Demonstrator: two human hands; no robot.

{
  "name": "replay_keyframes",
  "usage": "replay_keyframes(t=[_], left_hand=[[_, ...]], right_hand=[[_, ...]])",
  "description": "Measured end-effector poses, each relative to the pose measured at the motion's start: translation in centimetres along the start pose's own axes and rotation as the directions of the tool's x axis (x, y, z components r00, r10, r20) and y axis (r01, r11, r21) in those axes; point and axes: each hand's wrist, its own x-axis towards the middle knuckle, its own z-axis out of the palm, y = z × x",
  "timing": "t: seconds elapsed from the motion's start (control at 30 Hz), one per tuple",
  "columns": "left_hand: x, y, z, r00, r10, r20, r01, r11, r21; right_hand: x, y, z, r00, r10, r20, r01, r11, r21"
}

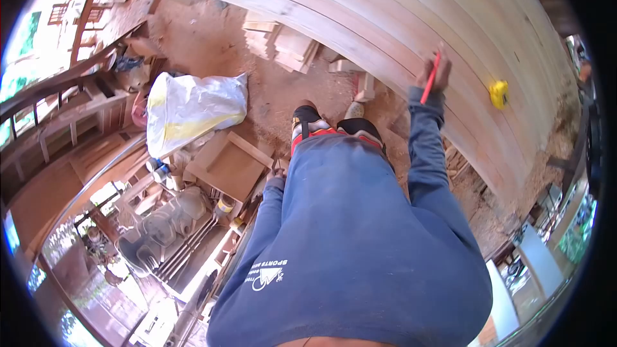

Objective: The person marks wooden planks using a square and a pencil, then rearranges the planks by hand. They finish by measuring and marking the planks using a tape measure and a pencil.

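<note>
My right hand (438,76) is over the long pale wooden boards (385,38), its fingers closed around a red pencil (430,78). The pencil lies slantwise across the hand. To the right of that hand, a yellow tape measure (499,94) sits on the boards. My left hand (277,173) hangs low beside my body, near the corner of a framed wooden panel (231,166). Its fingers look curled, with something thin and dark at them, too small to name.
A white sack (193,109) stands on the dusty floor to the left. Stacked wood offcuts (283,44) lie near the boards' edge. Several moulded plastic chairs (160,234) and a small tin (225,204) are at the lower left. My feet are beside the boards.
</note>
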Motion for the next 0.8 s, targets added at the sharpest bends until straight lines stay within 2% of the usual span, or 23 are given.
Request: replay_keyframes(t=[0.03,0.1,0.13,0.17,0.2,0.23,0.27,0.3,0.33,0.37,0.4,0.43,0.5,0.53,0.57,0.6,0.63,0.67,0.7,0.73,0.77,0.8], left_hand=[[1.0,2.9,-0.2,0.993,-0.117,0.025,0.119,0.99,-0.081],[5.4,5.6,-0.9,0.997,-0.077,0.021,0.079,0.993,-0.088],[7.1,8.4,-2.3,1.0,0.025,-0.014,-0.024,0.998,0.065],[8.8,12.2,-4.7,0.993,0.117,-0.032,-0.107,0.968,0.225],[9.3,17.8,-7.4,0.998,0.023,-0.056,-0.022,1.0,0.016],[13.1,19.9,-10.3,0.968,0.129,-0.217,-0.058,0.949,0.309],[18.6,23.0,-14.3,0.906,0.281,-0.316,-0.047,0.81,0.584],[30.3,20.4,-18.2,0.955,0.205,-0.214,-0.215,0.976,-0.021],[23.0,30.6,-20.8,0.898,0.352,-0.266,-0.339,0.936,0.093],[28.7,32.0,-24.5,0.902,0.327,-0.283,-0.309,0.945,0.108],[31.0,34.8,-27.3,0.883,0.399,-0.248,-0.405,0.914,0.027],[32.0,38.0,-29.4,0.844,0.464,-0.267,-0.461,0.884,0.079],[37.1,40.5,-32.0,0.817,0.53,-0.227,-0.491,0.846,0.208],[40.2,39.9,-32.4,0.819,0.544,-0.183,-0.513,0.836,0.194],[43.1,40.0,-32.4,0.823,0.55,-0.144,-0.527,0.832,0.172],[43.7,40.9,-33.3,0.871,0.491,0.007,-0.488,0.865,0.116],[43.0,40.1,-34.8,0.899,0.406,0.162,-0.422,0.904,0.077],[44.9,37.0,-34.5,0.91,0.388,0.142,-0.397,0.917,0.036],[46.6,34.7,-34.4,0.916,0.384,0.112,-0.386,0.922,-0.004],[45.0,34.7,-35.4,0.926,0.37,0.075,-0.378,0.912,0.162],[42.6,35.4,-36.6,0.948,0.271,0.169,-0.25,0.958,-0.137],[40.8,35.7,-37.9,0.952,0.286,0.112,-0.261,0.945,-0.196]], right_hand=[[-0.2,0.0,0.0,0.999,0.008,0.038,-0.008,1.0,0.003],[-0.8,1.6,0.6,0.991,-0.089,0.097,0.094,0.994,-0.052],[-0.8,2.8,1.1,0.97,-0.198,0.138,0.213,0.972,-0.103],[-1.4,3.5,1.5,0.988,-0.048,0.148,0.052,0.998,-0.022],[-2.1,4.2,2.1,0.982,0.103,0.155,-0.113,0.992,0.055],[-3.6,3.4,1.8,0.837,0.502,0.217,-0.543,0.811,0.218],[-2.9,0.0,1.5,0.88,0.413,0.235,-0.44,0.895,0.075],[-2.2,-2.6,2.1,0.893,0.389,0.226,-0.399,0.917,-0.001],[-1.6,-5.1,2.6,0.906,0.364,0.216,-0.356,0.931,-0.078],[-1.6,-5.0,4.1,0.898,0.406,0.166,-0.397,0.914,-0.086],[-1.6,-3.3,4.6,0.951,0.202,0.234,-0.135,0.952,-0.274],[-1.3,-2.5,6.5,0.946,0.017,0.323,0.134,0.889,-0.438],[-0.2,-10.0,14.2,0.953,0.084,0.291,0.085,0.848,-0.522],[0.9,-13.4,19.2,0.959,0.114,0.258,0.053,0.825,-0.563],[0.7,-11.4,25.7,0.907,0.421,0.0,-0.421,0.906,0.036],[0.4,-9.3,30.0,0.669,0.743,0.017,-0.572,0.501,0.65],[1.5,-14.8,32.9,0.876,0.482,0.022,-0.481,0.868,0.121],[3.8,-21.6,38.0,0.961,0.195,0.194,-0.112,0.921,-0.373],[5.4,-23.6,42.6,0.963,0.205,0.176,-0.135,0.929,-0.345],[6.0,-25.6,45.9,0.96,0.223,0.169,-0.16,0.933,-0.323],[6.2,-27.7,48.3,0.955,0.242,0.171,-0.182,0.936,-0.303],[6.5,-28.7,50.5,0.964,0.214,0.156,-0.136,0.905,-0.403]])
